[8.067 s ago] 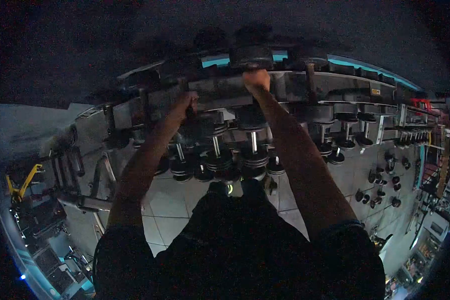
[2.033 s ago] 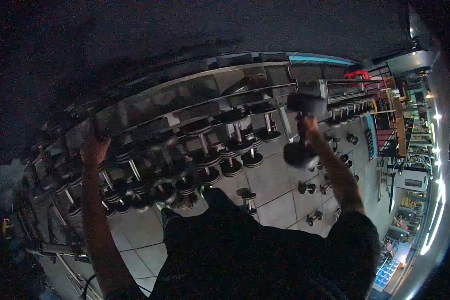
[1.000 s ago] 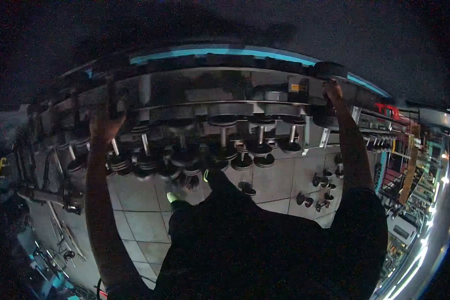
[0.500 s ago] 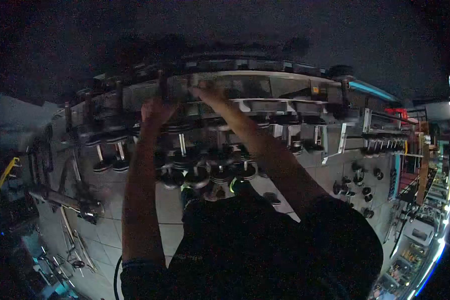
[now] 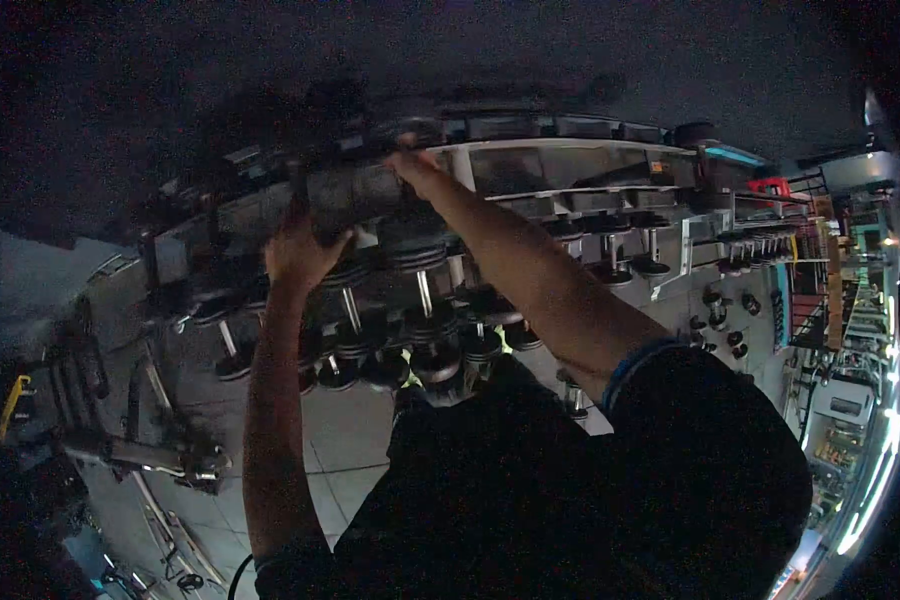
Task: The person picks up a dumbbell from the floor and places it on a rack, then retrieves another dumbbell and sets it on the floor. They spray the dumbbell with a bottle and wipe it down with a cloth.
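My left hand point(image 5: 305, 255) is over the dark front part of a long dumbbell rack point(image 5: 590, 192), with its thumb spread away from the fingers; nothing shows in its grip. Farther out, my right hand point(image 5: 413, 168) reaches to the rack's upper shelf beside a pale upright. Its fingers are small and blurred, and what they touch is too dark to make out. Below and between the hands, dumbbells with round black heads and shiny handles point(image 5: 424, 293) stand in rows. Another dumbbell point(image 5: 350, 310) is just right of my left forearm.
More dumbbells lie on the tiled floor point(image 5: 717, 310) to the right. A dark bench-like frame point(image 5: 135, 452) stands at the lower left, near a yellow part point(image 5: 13, 405). Red and brown racks point(image 5: 770, 186) and a bright strip of lights are at the far right.
My left hand has moved slightly down and left, and its thumb is now spread. The view has shifted, so the dumbbells appear larger and the rack's pale upright shows beside my right hand.
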Demonstrator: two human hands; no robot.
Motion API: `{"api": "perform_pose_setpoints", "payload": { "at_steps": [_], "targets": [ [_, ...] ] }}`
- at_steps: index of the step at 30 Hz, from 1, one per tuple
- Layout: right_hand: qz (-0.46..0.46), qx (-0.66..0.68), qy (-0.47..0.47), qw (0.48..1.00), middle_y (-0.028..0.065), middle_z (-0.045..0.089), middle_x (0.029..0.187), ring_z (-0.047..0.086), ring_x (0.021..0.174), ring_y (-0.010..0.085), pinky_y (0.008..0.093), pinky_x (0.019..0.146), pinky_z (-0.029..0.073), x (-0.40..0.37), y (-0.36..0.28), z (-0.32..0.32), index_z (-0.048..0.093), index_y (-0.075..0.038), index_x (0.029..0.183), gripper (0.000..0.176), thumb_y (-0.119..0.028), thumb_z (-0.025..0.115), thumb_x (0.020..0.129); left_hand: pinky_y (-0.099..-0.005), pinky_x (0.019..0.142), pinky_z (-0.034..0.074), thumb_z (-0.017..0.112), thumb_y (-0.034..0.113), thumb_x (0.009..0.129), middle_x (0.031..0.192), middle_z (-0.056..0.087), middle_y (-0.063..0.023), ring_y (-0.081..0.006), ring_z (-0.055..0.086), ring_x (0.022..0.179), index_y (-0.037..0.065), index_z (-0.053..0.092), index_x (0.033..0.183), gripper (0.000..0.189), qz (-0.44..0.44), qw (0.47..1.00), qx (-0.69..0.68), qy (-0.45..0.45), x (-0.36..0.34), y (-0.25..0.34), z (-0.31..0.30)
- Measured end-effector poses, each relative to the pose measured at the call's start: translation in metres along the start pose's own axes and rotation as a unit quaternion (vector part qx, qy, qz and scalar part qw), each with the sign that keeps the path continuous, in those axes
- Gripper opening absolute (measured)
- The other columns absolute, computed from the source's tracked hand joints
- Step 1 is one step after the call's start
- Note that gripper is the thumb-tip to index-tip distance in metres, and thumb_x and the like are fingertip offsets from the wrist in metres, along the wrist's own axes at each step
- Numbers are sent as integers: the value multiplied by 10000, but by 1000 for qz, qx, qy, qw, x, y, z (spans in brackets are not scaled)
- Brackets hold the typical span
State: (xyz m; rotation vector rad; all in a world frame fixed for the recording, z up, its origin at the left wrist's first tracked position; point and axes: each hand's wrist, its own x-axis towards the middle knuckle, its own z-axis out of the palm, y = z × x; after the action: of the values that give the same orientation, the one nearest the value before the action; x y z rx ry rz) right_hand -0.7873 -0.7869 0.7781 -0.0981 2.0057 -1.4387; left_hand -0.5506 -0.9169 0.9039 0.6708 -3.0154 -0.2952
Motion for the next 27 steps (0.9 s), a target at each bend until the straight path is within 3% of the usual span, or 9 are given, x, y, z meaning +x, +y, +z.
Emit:
{"api": "perform_pose_setpoints", "payload": {
  "at_steps": [7,10,16,18,20,22,24,26,27],
  "targets": [
    [27,-29,1,999,94,625,974,626,897,238,424,823,517,11,21,4,644,-45,1100,263,-266,660,959,-476,844,602,622,638,835,1165,697,-183,-368,715,984,123,573,1367,742,-48,993,26,-104,0,2,0],
    [42,-18,-74,996,100,539,1027,559,911,234,468,861,452,41,21,-8,598,-46,1144,351,-369,584,1007,-471,827,607,622,615,840,1154,696,-181,-375,715,965,95,581,1343,725,-33,999,-5,-18,-5,-4,-1],
    [-168,193,-134,957,41,583,787,579,685,144,328,572,509,-51,78,-38,643,-39,1068,315,-337,667,970,-493,852,593,657,583,820,1142,690,-210,-381,710,974,69,600,1312,714,-10,1000,5,-4,-7,-5,2],
    [-148,222,-128,955,54,616,852,593,674,131,304,519,504,-96,86,-52,656,-48,1087,305,-321,692,956,-495,844,596,669,569,819,1132,690,-220,-380,716,951,72,623,1282,681,-14,1000,11,1,-8,-11,8],
    [9,62,-66,996,63,635,950,615,729,139,302,564,518,-125,90,-73,651,-59,1113,298,-310,691,958,-491,817,603,676,565,820,1100,697,-218,-373,724,917,72,640,1260,662,-8,1000,3,10,-3,-14,5],
    [96,83,-46,991,59,634,986,628,790,138,302,612,523,-158,103,-101,627,-68,1138,307,-301,696,951,-482,775,612,678,573,823,1050,710,-203,-359,732,879,73,646,1252,658,13,1000,-9,17,0,-15,6],
    [99,346,-62,931,48,630,986,632,833,138,313,644,523,-214,131,-127,597,-71,1161,346,-299,715,930,-477,742,617,678,581,825,1008,722,-187,-344,737,851,84,646,1260,661,26,999,11,30,1,-22,20],
    [32,339,-28,940,44,629,949,640,821,144,329,632,516,-256,164,-155,586,-74,1148,355,-288,733,907,-473,719,618,678,592,824,975,733,-169,-331,741,829,97,642,1275,670,12,999,39,19,4,-20,21],
    [-30,201,17,979,46,629,912,646,786,150,340,605,509,-270,187,-171,590,-76,1124,341,-278,741,894,-470,710,618,677,599,823,960,737,-160,-326,742,818,103,641,1282,677,-3,999,48,-3,2,-15,8]
  ]
}}
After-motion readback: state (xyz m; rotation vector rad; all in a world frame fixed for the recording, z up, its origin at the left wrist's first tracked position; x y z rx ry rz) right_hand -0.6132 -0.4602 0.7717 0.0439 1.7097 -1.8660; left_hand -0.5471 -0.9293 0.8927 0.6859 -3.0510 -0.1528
